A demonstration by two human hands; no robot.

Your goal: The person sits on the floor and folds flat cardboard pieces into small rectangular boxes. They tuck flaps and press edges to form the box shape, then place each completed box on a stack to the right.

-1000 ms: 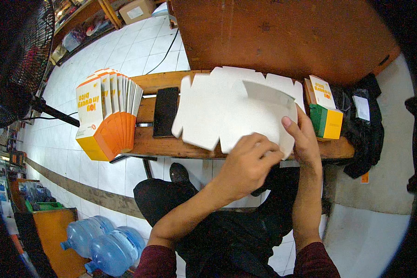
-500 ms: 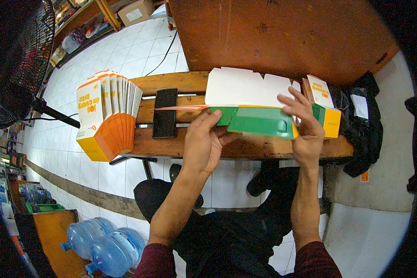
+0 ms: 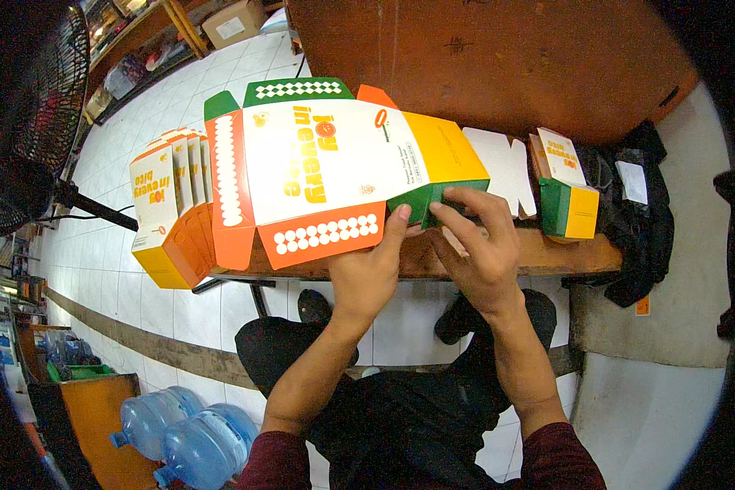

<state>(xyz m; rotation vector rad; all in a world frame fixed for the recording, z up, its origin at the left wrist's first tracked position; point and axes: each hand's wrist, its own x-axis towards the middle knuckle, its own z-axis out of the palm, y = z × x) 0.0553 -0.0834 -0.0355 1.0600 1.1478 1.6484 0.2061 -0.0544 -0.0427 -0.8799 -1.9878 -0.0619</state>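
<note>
A partly folded card box (image 3: 286, 163), white on top with orange and green flaps and a yellow end, is held above the bench. My left hand (image 3: 367, 273) grips its near edge, thumb on the green side panel and fingers hidden beneath. My right hand (image 3: 482, 245) is bent around the same green panel close to the yellow end, fingertips pressing it. Behind the right hand lies a white piece of card (image 3: 498, 155) with cut tabs. A fanned stack of similar boxes (image 3: 159, 188) stands at the left, partly covered by the held one.
A small group of folded boxes (image 3: 570, 184) sits at the wooden bench's (image 3: 531, 253) right end, beside black cloth (image 3: 653, 220). A fan (image 3: 37, 122) stands at the far left. Blue water bottles (image 3: 208, 441) lie on the floor at lower left. A brown board (image 3: 498, 65) rises behind the bench.
The held box has turned and spread leftward, its printed side now up instead of edge-on. It now hides the black slab on the bench. My right hand has moved left and down onto the green panel.
</note>
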